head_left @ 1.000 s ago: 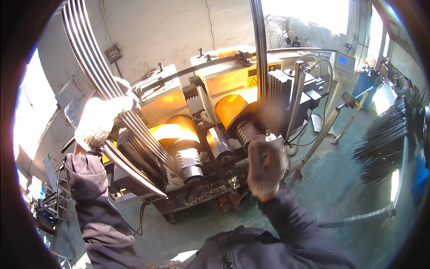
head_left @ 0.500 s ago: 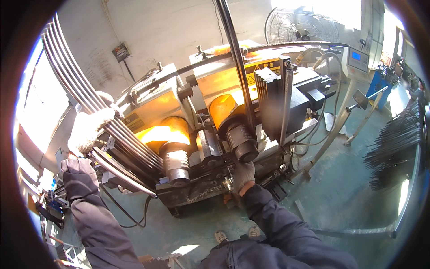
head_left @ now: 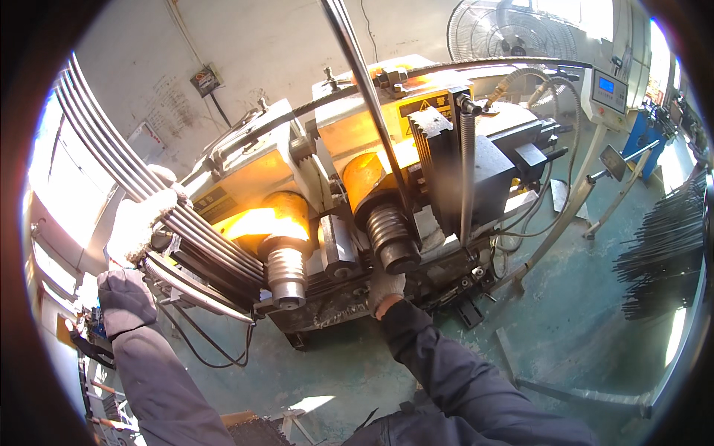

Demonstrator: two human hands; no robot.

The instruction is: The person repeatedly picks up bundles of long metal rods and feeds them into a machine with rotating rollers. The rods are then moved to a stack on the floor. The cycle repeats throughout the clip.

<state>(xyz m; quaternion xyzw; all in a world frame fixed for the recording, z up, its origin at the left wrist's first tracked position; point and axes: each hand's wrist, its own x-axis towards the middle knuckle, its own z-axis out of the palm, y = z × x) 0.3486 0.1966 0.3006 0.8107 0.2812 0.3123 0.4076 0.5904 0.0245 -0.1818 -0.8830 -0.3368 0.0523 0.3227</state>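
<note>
A: What's changed?
B: The right hand has dropped low, its grip pinching a single steel rod beside the right threaded roller.
A: And the left hand?
B: Still clamped round the rod bundle, far left. Feeding looks begun.

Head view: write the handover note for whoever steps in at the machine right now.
Left hand, gloved: grips the bundle of metal rods resting on the machine's left side.
Right hand, gloved: holds the lower end of a single rod standing just below the right threaded roller.
Left threaded roller has no rod at it.
Done: one rod pulled from the bundle.
Left: the bundle in the left hand.
</note>
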